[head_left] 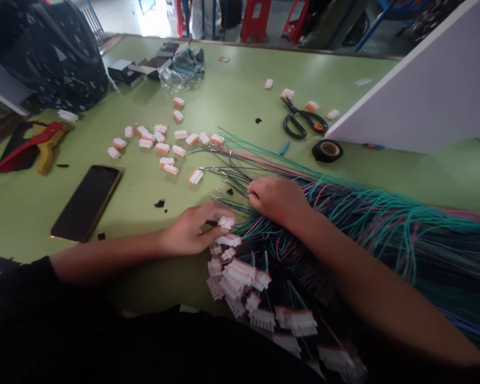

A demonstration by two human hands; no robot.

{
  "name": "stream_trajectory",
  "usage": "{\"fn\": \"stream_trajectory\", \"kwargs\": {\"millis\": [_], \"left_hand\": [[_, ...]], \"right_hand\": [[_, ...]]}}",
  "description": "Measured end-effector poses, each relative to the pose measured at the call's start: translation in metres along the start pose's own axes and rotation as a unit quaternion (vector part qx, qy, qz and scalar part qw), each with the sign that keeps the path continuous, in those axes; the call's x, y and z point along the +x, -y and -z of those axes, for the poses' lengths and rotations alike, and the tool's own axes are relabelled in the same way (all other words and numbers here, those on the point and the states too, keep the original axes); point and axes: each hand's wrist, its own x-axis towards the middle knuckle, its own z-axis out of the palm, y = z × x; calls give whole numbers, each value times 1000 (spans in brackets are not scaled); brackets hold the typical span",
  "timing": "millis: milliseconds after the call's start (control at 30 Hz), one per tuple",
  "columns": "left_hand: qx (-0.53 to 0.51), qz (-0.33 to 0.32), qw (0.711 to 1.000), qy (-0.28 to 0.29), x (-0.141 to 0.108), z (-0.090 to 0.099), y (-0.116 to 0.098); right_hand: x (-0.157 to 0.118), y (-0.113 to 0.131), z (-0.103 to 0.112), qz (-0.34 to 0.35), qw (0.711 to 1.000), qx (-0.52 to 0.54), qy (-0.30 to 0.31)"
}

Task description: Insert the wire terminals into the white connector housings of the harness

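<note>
My left hand (pixel 194 226) pinches a small white-and-orange connector housing (pixel 226 222) between thumb and fingers. Just below it, several connectors (pixel 240 272) fitted on wires hang in a cluster toward the table's near edge. To the right, my right hand (pixel 278 198) lies over a bundle of thin green, pink and dark wires (pixel 368 208) with its fingers curled closed. What those fingers grip, if anything, is hidden. Bare wire ends with metal terminals (pixel 220 172) fan out to the left of this hand. Loose connector housings (pixel 162 148) lie scattered beyond both hands.
A phone (pixel 86 202) and a red-and-yellow tool (pixel 34 146) lie at left. Scissors (pixel 302 118), a roll of black tape (pixel 327 151) and a blue piece (pixel 285 148) lie beyond the wires. A white panel (pixel 432 85) rises at right; a dark patterned bag (pixel 48 53) stands back left.
</note>
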Motion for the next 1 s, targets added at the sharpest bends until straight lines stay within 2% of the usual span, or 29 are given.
{"fn": "stream_trajectory", "kwargs": {"millis": [133,333,500,700,833,1000], "left_hand": [[103,-77,992,12,-5,0,4],[240,-188,952,4,-8,-2,10],[273,-209,939,-13,-8,-3,11],[281,-215,935,-17,-8,-3,10],[286,-224,932,-6,-8,-3,12],[308,-233,922,-3,-9,-4,12]], "right_hand": [[-2,3,2,11,1000,-20,8],[0,1,5,6,1000,-1,14],[1,0,7,38,994,94,44],[1,5,6,21,992,105,73],[3,0,4,5,986,143,81],[4,-7,6,18,983,165,80]]}}
